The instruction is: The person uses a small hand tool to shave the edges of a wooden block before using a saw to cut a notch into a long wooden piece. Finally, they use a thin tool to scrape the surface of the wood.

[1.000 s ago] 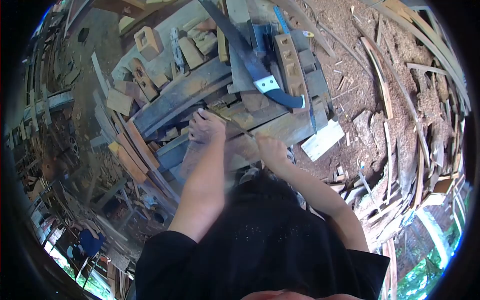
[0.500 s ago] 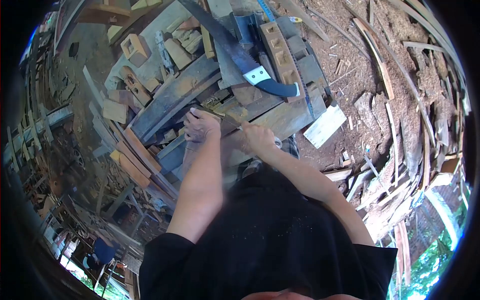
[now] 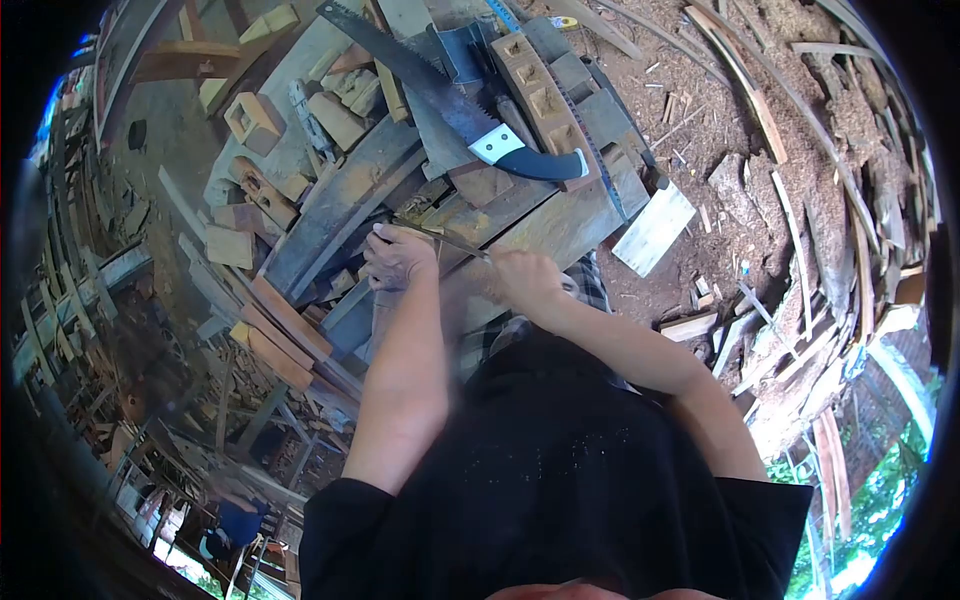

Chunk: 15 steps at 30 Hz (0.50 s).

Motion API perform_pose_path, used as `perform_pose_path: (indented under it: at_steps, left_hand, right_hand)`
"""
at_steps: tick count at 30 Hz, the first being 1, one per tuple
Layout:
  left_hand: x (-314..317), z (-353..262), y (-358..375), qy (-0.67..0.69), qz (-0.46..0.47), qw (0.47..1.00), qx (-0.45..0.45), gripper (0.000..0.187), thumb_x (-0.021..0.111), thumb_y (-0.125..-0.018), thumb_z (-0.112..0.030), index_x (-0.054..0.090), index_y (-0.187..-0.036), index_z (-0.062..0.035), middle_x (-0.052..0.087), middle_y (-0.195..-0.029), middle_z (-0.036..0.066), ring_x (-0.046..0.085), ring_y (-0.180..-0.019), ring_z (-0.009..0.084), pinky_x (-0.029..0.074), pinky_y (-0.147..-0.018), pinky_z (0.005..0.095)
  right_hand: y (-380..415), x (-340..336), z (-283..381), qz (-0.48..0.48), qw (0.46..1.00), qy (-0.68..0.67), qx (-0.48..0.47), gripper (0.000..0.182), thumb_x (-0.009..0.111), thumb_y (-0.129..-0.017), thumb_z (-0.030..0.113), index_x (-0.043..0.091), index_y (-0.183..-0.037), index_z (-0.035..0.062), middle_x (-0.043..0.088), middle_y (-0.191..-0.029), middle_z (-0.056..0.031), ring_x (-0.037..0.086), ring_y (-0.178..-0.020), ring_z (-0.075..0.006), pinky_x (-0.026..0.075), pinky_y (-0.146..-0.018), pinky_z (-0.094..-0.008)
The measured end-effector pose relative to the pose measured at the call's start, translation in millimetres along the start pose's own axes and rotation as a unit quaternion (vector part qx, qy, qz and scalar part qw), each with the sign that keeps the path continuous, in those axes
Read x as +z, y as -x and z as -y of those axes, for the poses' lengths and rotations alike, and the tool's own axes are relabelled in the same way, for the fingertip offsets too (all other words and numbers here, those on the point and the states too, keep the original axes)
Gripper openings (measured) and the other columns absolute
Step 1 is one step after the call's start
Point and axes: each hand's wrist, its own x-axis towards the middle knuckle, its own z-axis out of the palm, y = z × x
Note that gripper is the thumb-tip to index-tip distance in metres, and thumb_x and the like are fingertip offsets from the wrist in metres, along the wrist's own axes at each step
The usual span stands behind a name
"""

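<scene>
My right hand is closed around the near end of a thin, dark, straight tool, perhaps a file; its handle is hidden in my fist. The tool slants up and left toward my left hand, whose fingers are curled closed, thumb on top. What they grip is hidden. Both hands are low over the near side of the wooden bench. Beyond them lies a handsaw with a dark handle, white collar and toothed blade, resting across boards and beside a block with square holes.
A curved, thick beam crosses left of my hands. Wooden hand planes and blocks lie farther left. A pale board leans at the bench's right edge. Wood strips and shavings cover the ground. Another person is at lower left.
The view has shifted slightly, so the saw and blocks appear a little farther left and up. My right hand has shifted slightly right, away from my left hand, with the thin tool.
</scene>
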Motion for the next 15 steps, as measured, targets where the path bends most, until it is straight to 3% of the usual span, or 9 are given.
perform_pose_path:
  at_steps: [6, 13, 15]
  left_hand:
    - [2, 0, -1, -0.005, 0.007, 1.0, -0.004, 0.048, 0.029, -0.097, -0.045, 0.061, -0.11, -0.0127, 0.061, -0.109, 0.013, 0.053, -0.105, 0.0325, 0.031, -0.094, 0.0493]
    - [-4, -1, -1, -0.009, 0.035, 0.999, -0.017, 0.05, 0.027, -0.097, -0.046, 0.061, -0.113, -0.0125, 0.06, -0.114, 0.013, 0.053, -0.106, 0.033, 0.031, -0.094, 0.0503]
    - [-3, 3, 0, -0.013, 0.035, 0.999, -0.01, 0.05, 0.027, -0.097, -0.046, 0.061, -0.113, -0.0125, 0.06, -0.115, 0.013, 0.053, -0.106, 0.0329, 0.031, -0.094, 0.0505]
  right_hand:
    - [-27, 9, 10, 0.022, 1.0, -0.003, 0.018, 0.016, 0.058, -0.085, 0.014, 0.058, -0.097, 0.0038, 0.07, -0.089, -0.0148, 0.07, -0.082, -0.0277, 0.056, -0.065, -0.0373]
    - [-1, -1, 10, -0.001, 1.0, -0.004, 0.02, 0.017, 0.059, -0.083, 0.012, 0.058, -0.098, 0.0041, 0.07, -0.088, -0.0144, 0.071, -0.081, -0.0269, 0.056, -0.065, -0.0368]
    - [-29, 10, 25, 0.014, 1.0, 0.005, 0.017, 0.018, 0.059, -0.083, 0.012, 0.058, -0.099, 0.0043, 0.07, -0.088, -0.0145, 0.071, -0.081, -0.027, 0.056, -0.065, -0.0371]
